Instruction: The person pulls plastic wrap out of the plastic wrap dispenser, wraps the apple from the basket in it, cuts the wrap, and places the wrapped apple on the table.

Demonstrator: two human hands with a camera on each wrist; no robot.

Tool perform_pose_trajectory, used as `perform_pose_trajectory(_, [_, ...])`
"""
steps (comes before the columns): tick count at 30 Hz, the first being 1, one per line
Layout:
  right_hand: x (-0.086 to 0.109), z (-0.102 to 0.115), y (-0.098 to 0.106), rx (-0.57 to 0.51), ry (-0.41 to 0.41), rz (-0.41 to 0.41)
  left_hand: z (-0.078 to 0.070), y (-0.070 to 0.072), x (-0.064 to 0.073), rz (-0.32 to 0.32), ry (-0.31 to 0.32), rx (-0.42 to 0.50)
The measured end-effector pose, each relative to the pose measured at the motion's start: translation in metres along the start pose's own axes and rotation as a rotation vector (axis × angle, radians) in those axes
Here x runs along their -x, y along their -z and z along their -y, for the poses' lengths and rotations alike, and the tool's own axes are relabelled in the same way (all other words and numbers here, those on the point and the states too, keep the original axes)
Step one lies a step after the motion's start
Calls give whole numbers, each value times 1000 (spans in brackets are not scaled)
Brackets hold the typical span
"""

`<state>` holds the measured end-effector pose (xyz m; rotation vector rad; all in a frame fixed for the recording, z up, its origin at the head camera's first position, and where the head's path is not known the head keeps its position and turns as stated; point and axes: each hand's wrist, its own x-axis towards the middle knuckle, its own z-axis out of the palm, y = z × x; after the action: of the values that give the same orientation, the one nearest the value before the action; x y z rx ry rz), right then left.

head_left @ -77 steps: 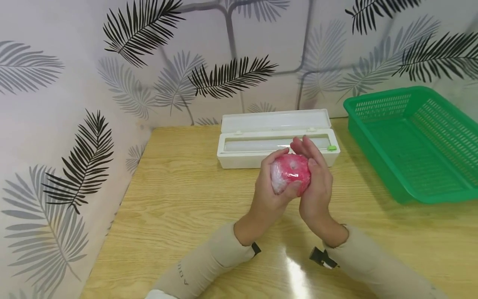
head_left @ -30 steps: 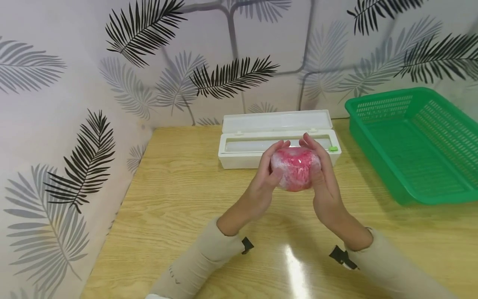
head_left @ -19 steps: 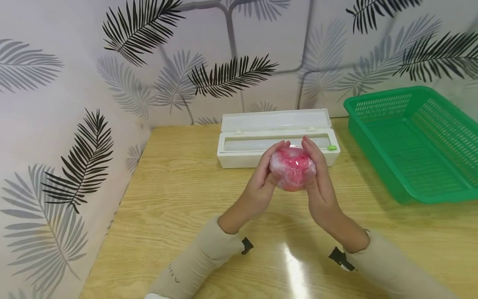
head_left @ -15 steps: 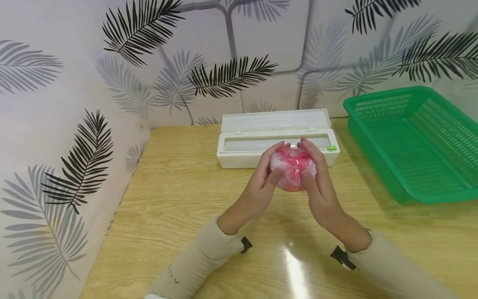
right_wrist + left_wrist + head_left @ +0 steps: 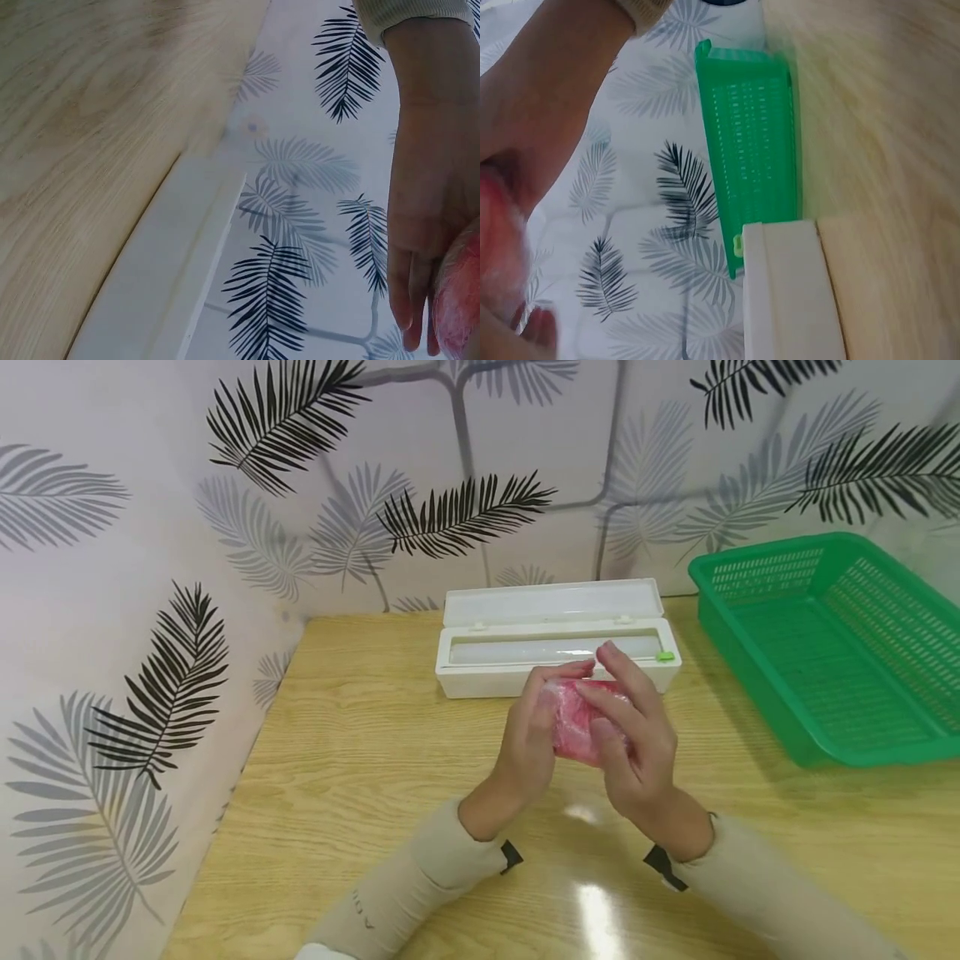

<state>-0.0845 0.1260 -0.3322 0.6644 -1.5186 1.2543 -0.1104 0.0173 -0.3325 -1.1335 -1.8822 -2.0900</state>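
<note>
A red, apple-like round fruit [image 5: 576, 718] wrapped in shiny clear cling film is held up over the table between both hands. My left hand [image 5: 527, 727] grips its left side, thumb on the near face and fingers round the far side. From the right, my right hand [image 5: 645, 739] holds it with thumb and forefinger against the film while another finger reaches up beyond it. The left wrist view catches the right hand [image 5: 532, 112] with the fruit [image 5: 496, 247] blurred at the edge. In the right wrist view the left hand's fingers [image 5: 401, 292] lie along the fruit [image 5: 461, 300].
Behind the hands stands a white cling film dispenser [image 5: 480, 682], lid raised, with a film roll [image 5: 495, 652] inside and a green slide cutter [image 5: 665, 657]. A green plastic basket [image 5: 806, 727] sits to the right on the wooden table [image 5: 360, 743]. Leaf-patterned covering backs the table.
The fruit has been turned between the hands, and lowered slightly since half a second ago. The right forefinger and thumb have come across its near face; the left hand has closed in round its side.
</note>
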Motion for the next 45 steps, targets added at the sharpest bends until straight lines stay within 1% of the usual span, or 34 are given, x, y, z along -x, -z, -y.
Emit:
perform_pose_trajectory(3, [4,0,-9,-37,38,-81,8,-5,1,-103,-170,-2])
perform_pose_trajectory(5, [8,2,-15,-51,26,-141,13,-8,2,-162,-266,-10])
perform_pose_trajectory(7, [11,5,-20,-49,9,-214,17,-11,3,-209,-334,-36])
perform_pose_trajectory(9, [15,6,-23,-41,-13,-255,19,-14,5,-245,-368,-54])
perform_pose_trajectory(12, [19,6,-25,-28,-43,-291,20,-18,7,-291,-389,-73])
perform_pose_trajectory(15, [21,7,-25,-12,-78,-298,20,-20,8,-308,-402,-98])
perform_pose_trajectory(19, [19,10,-24,1,-118,-305,19,-19,6,-268,-442,-162])
perform_pose_trajectory(21, [18,10,-22,11,-144,-296,18,-17,5,-239,-466,-214])
perform_pose_trajectory(24, [18,7,-17,17,-214,-258,18,-14,2,-193,-505,-307])
perform_pose_trajectory(27, [19,5,-11,-15,-275,-212,19,-11,2,-159,-526,-380])
perform_pose_trajectory(28, [19,5,-11,-25,-278,-203,18,-11,2,-155,-531,-389])
perform_pose_trajectory(30, [21,5,-11,-44,-257,-210,18,-11,3,-167,-542,-388])
perform_pose_trajectory(32, [21,6,-13,-38,-225,-222,19,-13,4,-194,-536,-367])
perform_pose_trajectory(35, [21,6,-17,-7,-198,-241,19,-18,5,-247,-513,-325])
perform_pose_trajectory(37, [19,8,-19,27,-194,-234,19,-20,6,-273,-493,-308])
perform_pose_trajectory(39, [16,11,-20,54,-196,-217,19,-21,7,-284,-477,-309])
perform_pose_trajectory(42, [11,13,-17,54,-232,-171,20,-19,7,-256,-461,-342])
perform_pose_trajectory(44, [10,13,-13,27,-285,-134,20,-16,7,-206,-466,-387])
perform_pose_trajectory(45, [9,13,-10,5,-330,-118,20,-13,6,-175,-483,-422])
